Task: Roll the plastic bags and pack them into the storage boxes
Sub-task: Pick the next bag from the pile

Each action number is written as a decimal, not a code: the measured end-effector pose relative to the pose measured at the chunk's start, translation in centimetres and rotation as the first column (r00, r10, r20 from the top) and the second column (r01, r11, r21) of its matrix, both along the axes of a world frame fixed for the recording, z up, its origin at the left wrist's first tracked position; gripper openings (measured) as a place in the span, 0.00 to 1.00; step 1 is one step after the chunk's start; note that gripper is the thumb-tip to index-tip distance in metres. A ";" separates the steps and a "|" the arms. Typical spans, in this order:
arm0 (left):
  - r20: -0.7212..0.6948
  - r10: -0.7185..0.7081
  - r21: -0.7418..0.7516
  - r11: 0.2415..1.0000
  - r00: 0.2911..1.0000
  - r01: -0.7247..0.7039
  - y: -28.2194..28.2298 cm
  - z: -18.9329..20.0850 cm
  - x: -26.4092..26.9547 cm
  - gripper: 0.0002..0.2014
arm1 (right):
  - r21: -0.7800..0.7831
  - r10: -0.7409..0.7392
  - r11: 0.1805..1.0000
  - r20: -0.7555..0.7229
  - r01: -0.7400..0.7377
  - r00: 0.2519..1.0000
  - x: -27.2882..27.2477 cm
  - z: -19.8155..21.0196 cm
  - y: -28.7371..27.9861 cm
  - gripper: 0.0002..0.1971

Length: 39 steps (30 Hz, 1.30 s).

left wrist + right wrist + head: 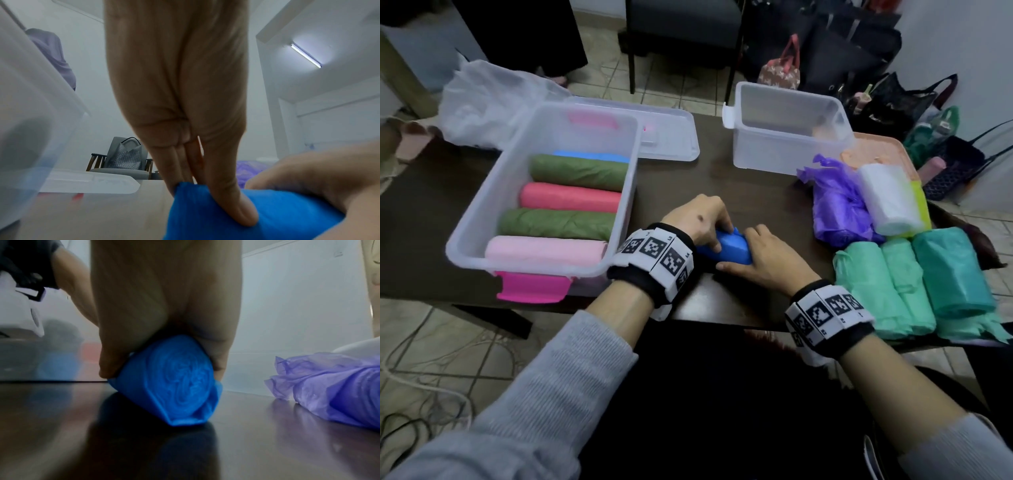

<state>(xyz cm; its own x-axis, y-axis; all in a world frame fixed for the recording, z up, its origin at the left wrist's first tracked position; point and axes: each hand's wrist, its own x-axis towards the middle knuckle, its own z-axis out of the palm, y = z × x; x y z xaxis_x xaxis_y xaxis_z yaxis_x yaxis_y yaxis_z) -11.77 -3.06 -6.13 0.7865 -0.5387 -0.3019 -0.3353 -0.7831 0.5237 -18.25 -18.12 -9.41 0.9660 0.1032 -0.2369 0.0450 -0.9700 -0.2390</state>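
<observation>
A blue roll of plastic bag (731, 248) lies on the dark table (739, 192) at the front middle. My left hand (717, 233) grips its left end, thumb in front and fingers behind. My right hand (748, 251) curls over its right end. The left wrist view shows my thumb (236, 203) pressed on the blue roll (277, 216). In the right wrist view the blue roll (174, 382) shows its spiral end, tilted on the table, with the thumb (109, 361) on its left side. The left storage box (482, 205) holds several rolls in green, red and pink. The right storage box (787, 126) looks empty.
A crumpled purple bag (835, 205) (333, 389), a white roll (890, 198) and mint green rolls (914, 284) lie at the table's right. A clear lid (667, 133) and a loose white bag (482, 99) lie behind the left box. Chairs and bags stand beyond the table.
</observation>
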 end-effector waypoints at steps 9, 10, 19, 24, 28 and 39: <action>0.147 0.413 -0.455 0.835 0.899 -0.309 5.0 8.4 -1.8 0.19 | 0.498 -0.196 0.849 -0.017 0.178 0.980 3.0 2.2 2.7 0.21; 0.179 0.485 -0.475 0.805 0.856 -0.356 6.7 9.2 -2.1 0.19 | 0.558 -0.192 0.813 -0.010 0.165 0.981 3.5 2.9 3.5 0.21; 0.214 0.825 -0.170 0.559 0.523 -0.811 22.2 7.2 -5.8 0.17 | 0.648 -0.091 0.756 0.242 -0.091 0.966 9.0 9.0 12.5 0.21; -0.020 0.856 -0.211 0.501 0.516 -0.839 21.7 4.0 -6.7 0.18 | 0.470 0.035 0.858 0.347 -0.206 0.937 11.2 10.6 16.5 0.20; 0.005 0.912 -0.257 0.398 0.411 -0.881 20.5 3.2 -5.9 0.20 | 0.309 0.151 0.911 0.367 -0.273 0.918 12.6 10.0 18.1 0.26; 0.214 0.910 -0.379 0.412 0.355 -0.828 20.3 1.8 -7.7 0.16 | -0.073 0.342 0.936 0.429 -0.345 0.836 13.7 9.6 18.8 0.32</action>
